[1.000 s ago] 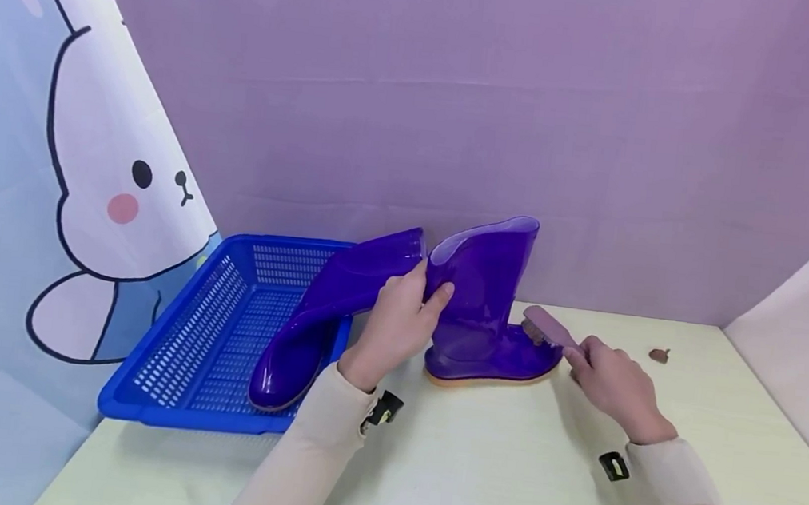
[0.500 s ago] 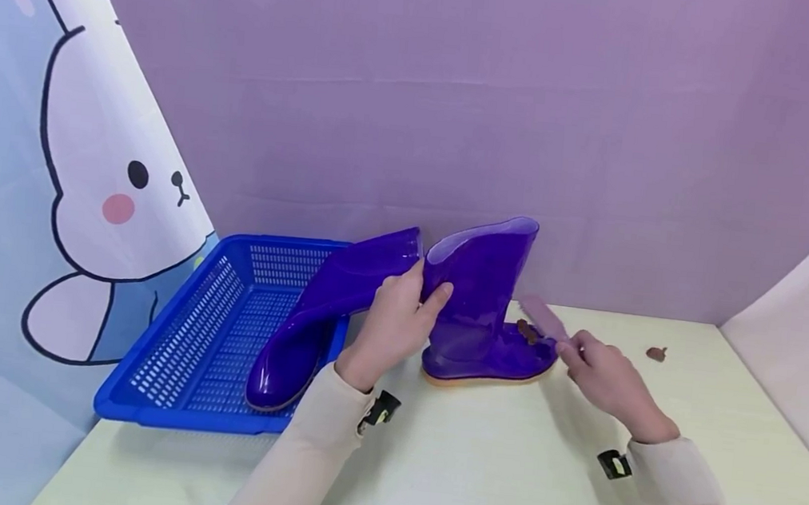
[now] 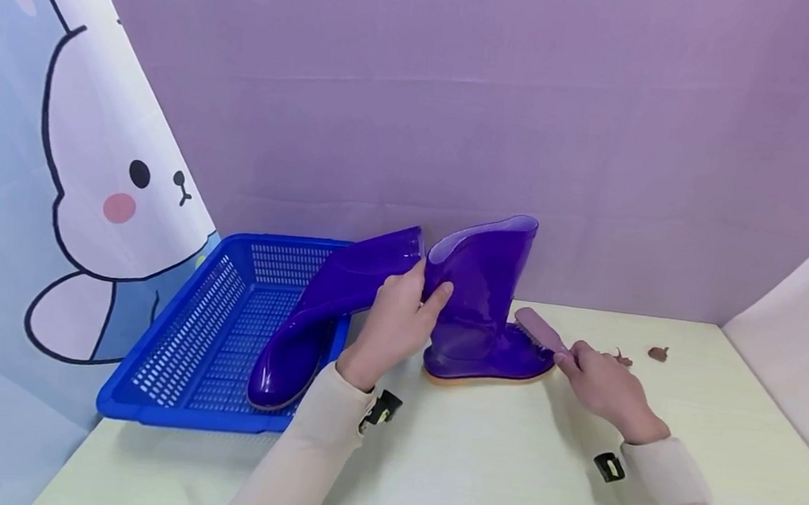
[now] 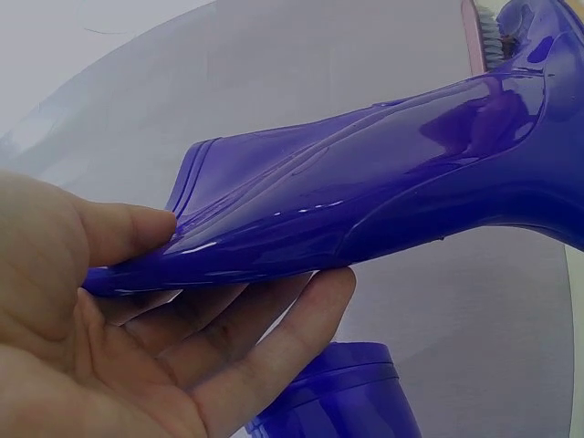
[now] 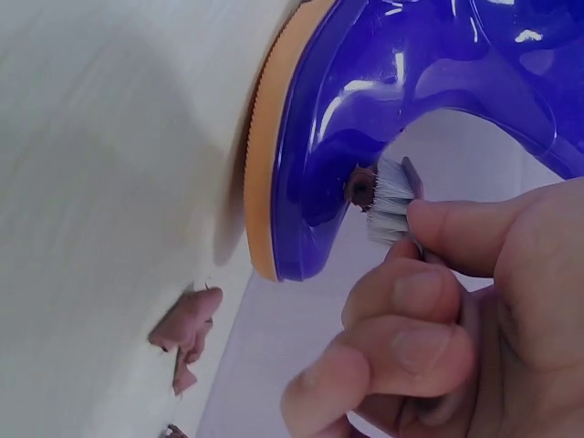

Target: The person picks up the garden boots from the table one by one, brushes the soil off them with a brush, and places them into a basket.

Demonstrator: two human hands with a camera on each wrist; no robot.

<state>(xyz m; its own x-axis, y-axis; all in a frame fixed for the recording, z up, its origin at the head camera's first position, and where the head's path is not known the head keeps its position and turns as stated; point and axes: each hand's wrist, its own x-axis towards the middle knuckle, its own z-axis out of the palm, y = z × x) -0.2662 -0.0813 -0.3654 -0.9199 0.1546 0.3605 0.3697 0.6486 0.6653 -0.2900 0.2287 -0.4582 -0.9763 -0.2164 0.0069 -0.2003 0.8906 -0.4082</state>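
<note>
Mauve brush [image 3: 539, 330] at boot [image 3: 472, 310], table's right edge [image 3: 775, 407] well apart

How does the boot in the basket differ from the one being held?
The held boot is upright; the basket boot lies slanted over the basket's rim. The left hand grips the held boot; no hand holds the basket boot. A brown clump shows on the held boot, none on the basket boot. Both are glossy purple.
</note>
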